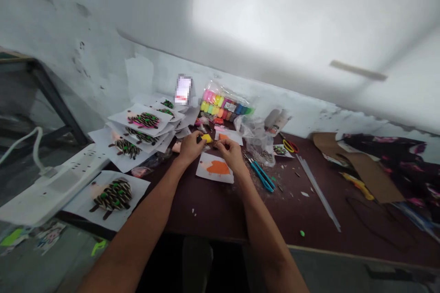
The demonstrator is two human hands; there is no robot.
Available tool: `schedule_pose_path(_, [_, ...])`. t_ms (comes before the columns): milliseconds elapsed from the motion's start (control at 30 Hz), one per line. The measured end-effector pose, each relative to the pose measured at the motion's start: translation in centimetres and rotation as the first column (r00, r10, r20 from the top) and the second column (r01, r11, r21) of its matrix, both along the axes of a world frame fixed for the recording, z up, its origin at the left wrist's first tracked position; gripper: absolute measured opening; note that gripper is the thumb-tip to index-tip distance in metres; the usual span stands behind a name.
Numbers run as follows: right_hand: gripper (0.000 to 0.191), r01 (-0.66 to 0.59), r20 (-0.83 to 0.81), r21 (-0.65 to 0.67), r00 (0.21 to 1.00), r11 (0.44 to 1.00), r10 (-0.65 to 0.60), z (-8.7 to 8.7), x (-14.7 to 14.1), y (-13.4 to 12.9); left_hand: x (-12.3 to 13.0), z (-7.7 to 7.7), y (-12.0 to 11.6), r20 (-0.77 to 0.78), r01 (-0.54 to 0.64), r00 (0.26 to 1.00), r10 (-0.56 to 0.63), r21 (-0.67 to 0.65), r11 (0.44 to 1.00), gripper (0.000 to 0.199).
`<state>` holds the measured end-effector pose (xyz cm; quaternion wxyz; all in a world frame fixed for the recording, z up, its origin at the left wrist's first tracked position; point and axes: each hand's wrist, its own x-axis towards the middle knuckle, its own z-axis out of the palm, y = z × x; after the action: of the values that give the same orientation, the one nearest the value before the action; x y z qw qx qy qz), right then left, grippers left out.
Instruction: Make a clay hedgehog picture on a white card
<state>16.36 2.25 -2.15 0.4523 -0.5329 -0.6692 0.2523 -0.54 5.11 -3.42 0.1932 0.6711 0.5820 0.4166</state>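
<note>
We are looking down at a dark brown wooden bench, with both bare forearms reaching toward its far edge. Our left hand [190, 147] curls inward, its fingers [198, 139] pressed together just beside a small lump of bright yellow modelling clay [206, 138]; whether they pinch it, we cannot tell. Our right hand [228, 153] bends toward it, fingertips [217, 144] bunched together, and what they hold, if anything, is hidden.

Just below the hands lies a white paper card [209, 169] bearing a flat orange clay shape (roughly a heart). Near the far edge, a clear bag of rainbow-coloured clay tubs [227, 105] leans against the wall. To the left are stacked white sheets [142, 121] with striped clay hedgehogs, and another hedgehog sheet [112, 197] sits at the near left corner, partly under a white power strip [51, 187]. To the right lie blue-handled scissors [262, 175] and a long clear plastic strip [318, 192] — beyond them, a piece of brown cardboard [364, 169] rests on dark floral cloth [381, 160].
</note>
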Motion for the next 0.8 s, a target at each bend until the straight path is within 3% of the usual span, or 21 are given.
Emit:
schedule_pose_path(133, [0.015, 0.026, 0.016, 0.011, 1.000, 1.000, -0.026, 0.3, -0.3, -0.2, 0.0, -0.2, -0.2, -0.135, 0.038, 0.991, -0.023, 0.116, 0.992, 0.033])
schedule_pose_path(300, [0.015, 0.036, 0.026, 0.033, 0.999, 0.999, -0.036, 0.7, -0.4, -0.6, 0.0, -0.3, -0.4, -0.243, 0.089, 0.969, -0.046, 0.168, 0.982, 0.025])
schedule_pose_path(433, [0.018, 0.065, 0.040, 0.056, 0.997, 0.996, -0.067, 0.7, -0.3, -0.7, 0.0, 0.0, -0.7, -0.231, 0.069, 0.973, -0.009, 0.251, 0.966, 0.024])
schedule_pose_path(500, [0.018, 0.075, 0.038, 0.070, 0.996, 0.995, -0.078, 0.7, -0.3, -0.7, 0.2, 0.4, -0.9, -0.143, 0.074, 0.989, -0.031, 0.306, 0.949, 0.024])
schedule_pose_path(600, [0.013, 0.074, 0.020, 0.118, 0.997, 0.990, -0.076, 0.7, -0.3, -0.7, 0.7, 0.9, -1.1, 0.074, 0.129, 0.986, -0.151, 0.240, 0.962, 0.022])
schedule_pose_path(700, [0.017, 0.040, 0.002, 0.215, 0.999, 0.976, -0.042, 0.8, -0.5, -0.9, 1.2, 1.2, -1.3, 0.346, 0.233, 0.901, -0.261, 0.123, 0.965, 0.032])
schedule_pose_path(800, [0.027, -0.021, -0.022, 0.254, 0.999, 0.967, 0.027, 0.6, -0.8, -1.0, 1.4, 1.4, -1.3, 0.567, 0.320, 0.775, -0.277, 0.026, 0.947, 0.042])
